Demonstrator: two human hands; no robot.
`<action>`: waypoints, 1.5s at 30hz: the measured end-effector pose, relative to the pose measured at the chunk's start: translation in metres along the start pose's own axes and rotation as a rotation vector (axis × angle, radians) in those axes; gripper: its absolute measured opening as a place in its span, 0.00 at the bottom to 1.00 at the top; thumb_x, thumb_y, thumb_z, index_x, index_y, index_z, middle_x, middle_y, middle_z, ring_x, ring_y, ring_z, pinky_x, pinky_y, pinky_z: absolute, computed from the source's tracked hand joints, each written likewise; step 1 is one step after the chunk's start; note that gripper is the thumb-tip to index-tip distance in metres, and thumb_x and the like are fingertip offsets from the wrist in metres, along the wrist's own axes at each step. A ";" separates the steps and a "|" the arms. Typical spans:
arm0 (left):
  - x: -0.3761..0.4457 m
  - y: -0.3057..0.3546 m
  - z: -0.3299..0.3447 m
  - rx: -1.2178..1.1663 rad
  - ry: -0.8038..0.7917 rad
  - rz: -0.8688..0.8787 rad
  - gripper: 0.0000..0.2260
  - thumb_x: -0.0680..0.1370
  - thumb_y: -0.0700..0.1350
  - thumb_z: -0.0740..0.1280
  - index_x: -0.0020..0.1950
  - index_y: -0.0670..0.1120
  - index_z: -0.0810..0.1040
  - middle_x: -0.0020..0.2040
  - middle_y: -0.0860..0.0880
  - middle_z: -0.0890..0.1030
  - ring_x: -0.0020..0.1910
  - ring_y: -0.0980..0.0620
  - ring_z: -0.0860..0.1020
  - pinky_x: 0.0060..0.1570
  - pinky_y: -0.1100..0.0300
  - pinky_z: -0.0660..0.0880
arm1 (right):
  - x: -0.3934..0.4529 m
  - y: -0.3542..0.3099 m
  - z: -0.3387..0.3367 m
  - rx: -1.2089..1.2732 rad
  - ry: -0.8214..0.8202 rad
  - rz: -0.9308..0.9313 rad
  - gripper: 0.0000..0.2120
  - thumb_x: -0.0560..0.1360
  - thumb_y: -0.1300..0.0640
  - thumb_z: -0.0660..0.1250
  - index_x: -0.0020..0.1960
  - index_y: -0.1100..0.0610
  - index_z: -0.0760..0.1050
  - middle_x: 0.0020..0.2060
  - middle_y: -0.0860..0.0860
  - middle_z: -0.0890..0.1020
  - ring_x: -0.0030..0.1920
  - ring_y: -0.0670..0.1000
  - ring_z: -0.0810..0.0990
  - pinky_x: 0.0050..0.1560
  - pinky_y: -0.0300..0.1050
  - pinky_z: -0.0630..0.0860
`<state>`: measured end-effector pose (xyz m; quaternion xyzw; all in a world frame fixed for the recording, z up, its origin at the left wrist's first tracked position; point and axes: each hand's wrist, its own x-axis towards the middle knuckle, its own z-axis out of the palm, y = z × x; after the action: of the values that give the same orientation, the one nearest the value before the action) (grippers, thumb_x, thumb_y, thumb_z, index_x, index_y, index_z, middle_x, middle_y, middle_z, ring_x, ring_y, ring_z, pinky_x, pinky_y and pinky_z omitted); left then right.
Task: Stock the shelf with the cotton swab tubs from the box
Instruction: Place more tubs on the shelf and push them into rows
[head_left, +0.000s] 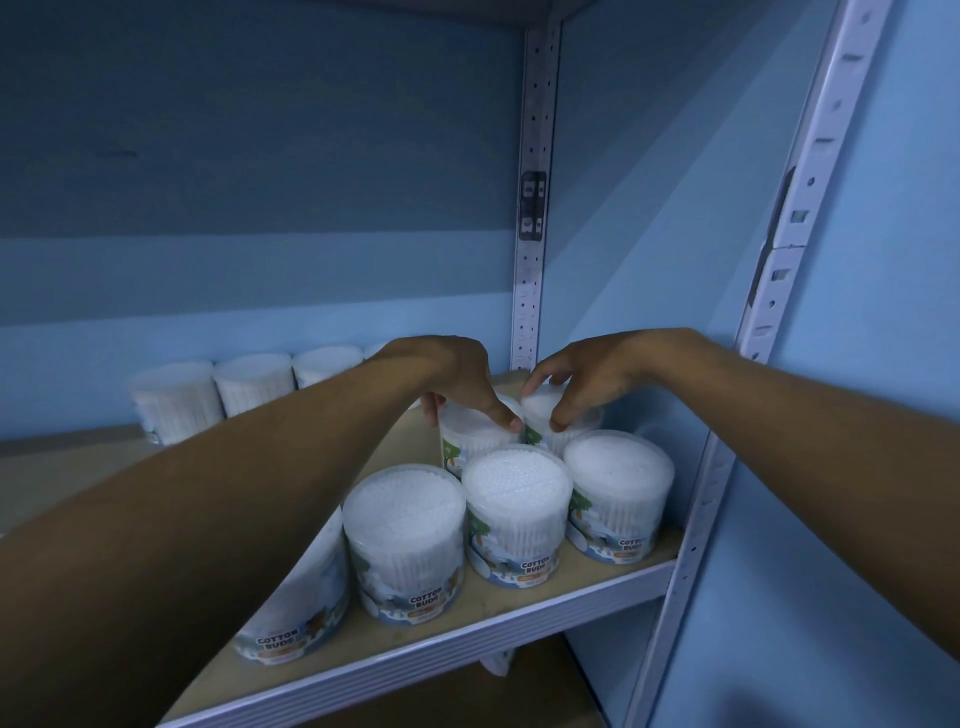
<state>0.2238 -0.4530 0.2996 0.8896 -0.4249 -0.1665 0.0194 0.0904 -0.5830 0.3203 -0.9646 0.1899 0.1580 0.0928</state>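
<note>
Gripping tubs (475, 423), hand (452, 376) atop each.

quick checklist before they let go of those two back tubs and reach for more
1. Left hand has a grip on the left back tub, fingers curled over its lid: ok.
2. Right hand has a grip on the right back tub: ok.
3. Both back tubs seated flat on the shelf: cannot tell, bases hidden behind the front row.
4. Front row tubs upright: ok.
5. Room left beside the far-left tubs: ok.
6. Box within reach: cannot tell, out of view.
</note>
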 end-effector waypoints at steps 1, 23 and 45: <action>-0.001 0.001 0.000 0.002 -0.001 0.000 0.37 0.61 0.70 0.76 0.59 0.45 0.80 0.59 0.45 0.80 0.42 0.43 0.86 0.49 0.53 0.83 | -0.001 0.000 0.000 -0.002 -0.001 0.002 0.29 0.69 0.43 0.74 0.67 0.33 0.70 0.66 0.45 0.73 0.64 0.50 0.74 0.66 0.49 0.74; -0.009 0.005 0.003 -0.055 -0.030 0.005 0.38 0.61 0.69 0.77 0.60 0.43 0.80 0.57 0.43 0.81 0.47 0.42 0.85 0.45 0.54 0.84 | -0.010 0.001 0.007 0.039 -0.022 0.017 0.29 0.72 0.46 0.73 0.70 0.35 0.67 0.71 0.46 0.69 0.67 0.52 0.71 0.64 0.46 0.71; -0.035 -0.059 -0.012 0.000 0.124 -0.041 0.31 0.72 0.66 0.70 0.68 0.50 0.76 0.62 0.49 0.78 0.44 0.50 0.83 0.54 0.53 0.81 | 0.035 -0.048 0.012 0.003 0.189 -0.082 0.27 0.77 0.38 0.64 0.74 0.39 0.65 0.74 0.45 0.67 0.72 0.50 0.68 0.69 0.45 0.65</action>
<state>0.2514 -0.3905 0.3104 0.9068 -0.4045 -0.1112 0.0423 0.1373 -0.5480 0.3027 -0.9820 0.1585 0.0620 0.0821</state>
